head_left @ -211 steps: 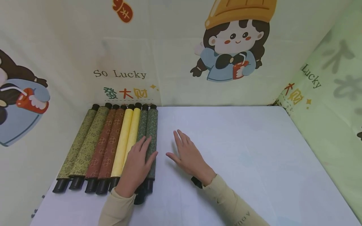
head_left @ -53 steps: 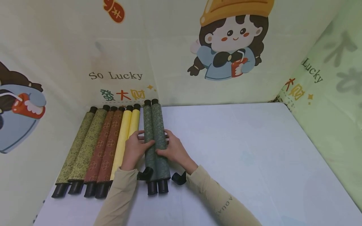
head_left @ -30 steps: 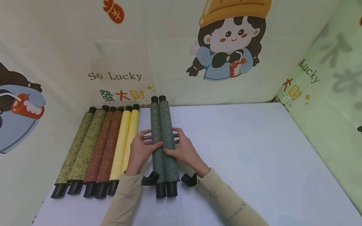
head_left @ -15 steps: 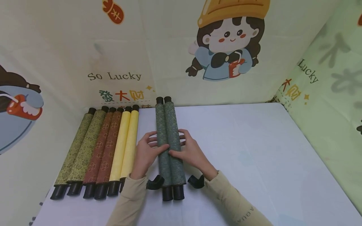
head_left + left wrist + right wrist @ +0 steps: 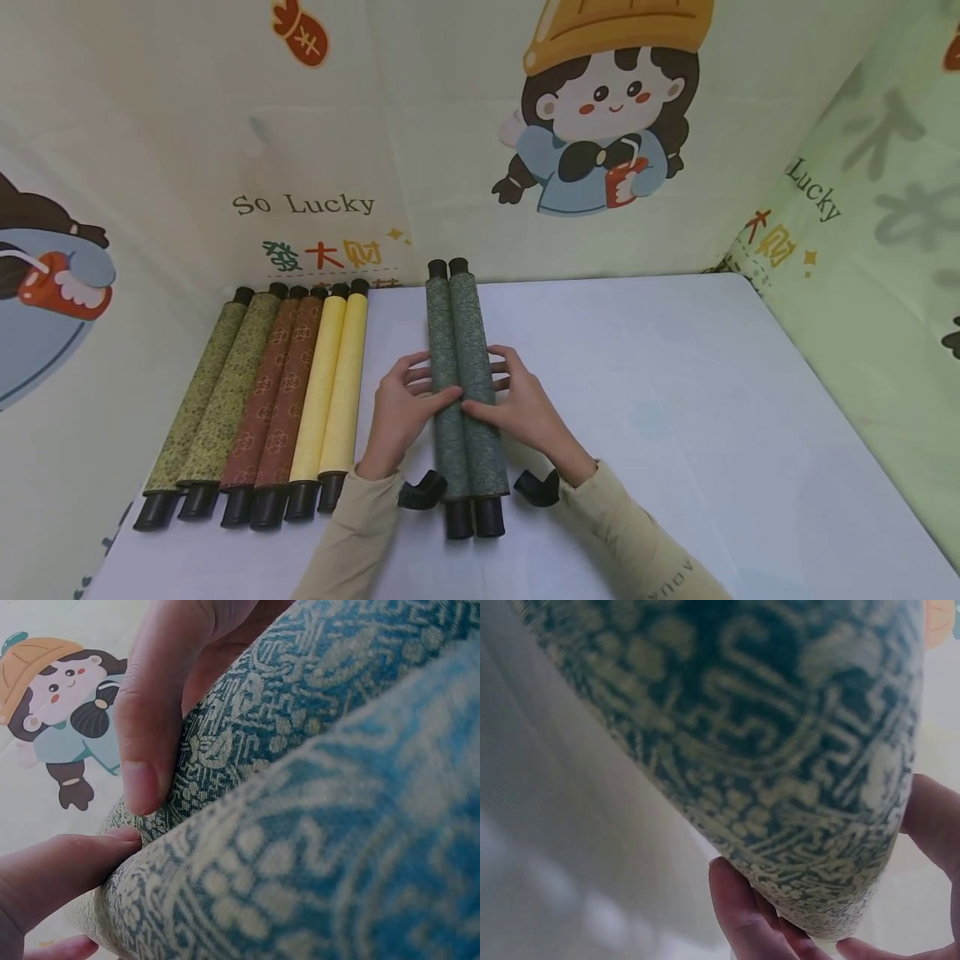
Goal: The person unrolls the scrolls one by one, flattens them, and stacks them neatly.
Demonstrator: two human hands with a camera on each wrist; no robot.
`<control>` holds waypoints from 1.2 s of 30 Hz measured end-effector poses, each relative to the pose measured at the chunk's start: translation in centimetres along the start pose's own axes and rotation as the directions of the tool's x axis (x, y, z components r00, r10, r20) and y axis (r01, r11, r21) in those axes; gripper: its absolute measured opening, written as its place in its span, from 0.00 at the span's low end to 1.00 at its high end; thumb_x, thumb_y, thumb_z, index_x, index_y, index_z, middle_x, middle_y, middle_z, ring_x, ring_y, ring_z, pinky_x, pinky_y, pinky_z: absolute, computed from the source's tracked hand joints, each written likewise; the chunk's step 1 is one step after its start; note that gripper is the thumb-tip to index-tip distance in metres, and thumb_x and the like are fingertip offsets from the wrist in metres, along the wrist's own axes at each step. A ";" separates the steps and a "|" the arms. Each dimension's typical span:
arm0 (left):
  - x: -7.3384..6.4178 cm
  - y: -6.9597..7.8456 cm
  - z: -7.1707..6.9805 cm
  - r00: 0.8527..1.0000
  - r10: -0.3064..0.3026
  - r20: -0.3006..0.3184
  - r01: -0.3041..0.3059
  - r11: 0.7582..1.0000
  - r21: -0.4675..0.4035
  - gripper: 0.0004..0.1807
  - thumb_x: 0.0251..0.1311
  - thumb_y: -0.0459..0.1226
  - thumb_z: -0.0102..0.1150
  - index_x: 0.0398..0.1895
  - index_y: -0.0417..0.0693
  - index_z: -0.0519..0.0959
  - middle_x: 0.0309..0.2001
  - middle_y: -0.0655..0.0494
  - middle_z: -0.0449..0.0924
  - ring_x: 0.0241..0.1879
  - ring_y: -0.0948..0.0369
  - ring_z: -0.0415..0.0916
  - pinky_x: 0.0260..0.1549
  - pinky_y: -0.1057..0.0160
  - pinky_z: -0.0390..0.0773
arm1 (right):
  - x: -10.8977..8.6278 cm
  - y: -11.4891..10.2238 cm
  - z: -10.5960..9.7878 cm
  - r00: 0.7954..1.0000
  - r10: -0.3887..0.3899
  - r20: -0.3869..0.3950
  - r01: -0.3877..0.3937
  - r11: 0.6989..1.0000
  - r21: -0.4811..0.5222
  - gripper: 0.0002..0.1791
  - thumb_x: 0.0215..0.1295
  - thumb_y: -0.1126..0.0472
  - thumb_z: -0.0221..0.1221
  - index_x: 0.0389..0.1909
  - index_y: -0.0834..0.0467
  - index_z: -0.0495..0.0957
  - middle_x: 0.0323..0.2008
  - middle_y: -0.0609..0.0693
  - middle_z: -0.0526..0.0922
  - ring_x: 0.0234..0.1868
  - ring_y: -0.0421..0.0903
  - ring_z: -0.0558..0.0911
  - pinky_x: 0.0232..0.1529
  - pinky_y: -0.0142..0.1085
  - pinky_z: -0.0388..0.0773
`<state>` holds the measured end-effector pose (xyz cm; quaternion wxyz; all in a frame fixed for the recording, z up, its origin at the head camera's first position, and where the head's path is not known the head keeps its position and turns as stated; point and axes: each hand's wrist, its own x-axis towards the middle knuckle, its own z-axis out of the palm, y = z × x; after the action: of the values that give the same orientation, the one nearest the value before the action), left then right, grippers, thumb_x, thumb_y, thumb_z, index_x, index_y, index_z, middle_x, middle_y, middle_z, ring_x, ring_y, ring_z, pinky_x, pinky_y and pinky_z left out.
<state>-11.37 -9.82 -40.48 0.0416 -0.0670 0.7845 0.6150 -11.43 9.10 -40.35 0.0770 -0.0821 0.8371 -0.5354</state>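
Observation:
Two blue-green patterned scrolls (image 5: 469,367), rolled up with black end knobs, stand side by side in the middle of the head view, their far ends toward the back wall. My left hand (image 5: 401,408) grips the left scroll, thumb on top and fingers round its outer side. On the other side my right hand (image 5: 528,408) holds the right scroll the same way, the thumbs nearly meeting between the rolls. In the left wrist view the thumb (image 5: 146,750) presses the woven cloth. The right wrist view shows fingertips (image 5: 739,900) under the roll's edge.
Left of my hands lie more rolled scrolls in a row: two yellow ones (image 5: 343,383), two dark red ones (image 5: 291,400) and two olive ones (image 5: 217,400). They rest on a white table (image 5: 645,400). A printed cloth wall (image 5: 450,150) rises behind its back edge.
Both hands took hold of the two blue-green scrolls at the row's right end and have carried them rightward, away from the yellow ones. The other scrolls stayed in place.

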 end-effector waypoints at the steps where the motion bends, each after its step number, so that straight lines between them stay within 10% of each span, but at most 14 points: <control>1: 0.0 0.0 0.1 1.000 0.001 0.004 -0.001 1.000 -0.004 0.41 0.50 0.37 0.76 0.68 0.44 0.69 0.59 0.39 0.77 0.55 0.46 0.79 0.50 0.48 0.80 | 0.0 0.1 -0.1 1.000 0.003 -0.001 -0.003 1.000 0.006 0.46 0.55 0.54 0.72 0.72 0.55 0.60 0.58 0.58 0.78 0.51 0.53 0.82 0.44 0.45 0.83; 36: -0.8 -0.7 2.8 0.996 0.076 0.050 -0.071 0.993 -0.090 0.46 0.46 0.40 0.79 0.70 0.50 0.66 0.61 0.44 0.75 0.54 0.49 0.79 0.51 0.48 0.80 | -1.2 1.7 -1.5 1.000 0.030 0.001 -0.030 0.999 0.033 0.50 0.55 0.53 0.73 0.74 0.54 0.53 0.60 0.60 0.75 0.52 0.56 0.80 0.45 0.47 0.81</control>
<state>-10.53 -7.20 -41.74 0.0368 -0.0235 0.7573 0.6516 -10.68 11.35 -41.22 0.0867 -0.0681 0.8292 -0.5480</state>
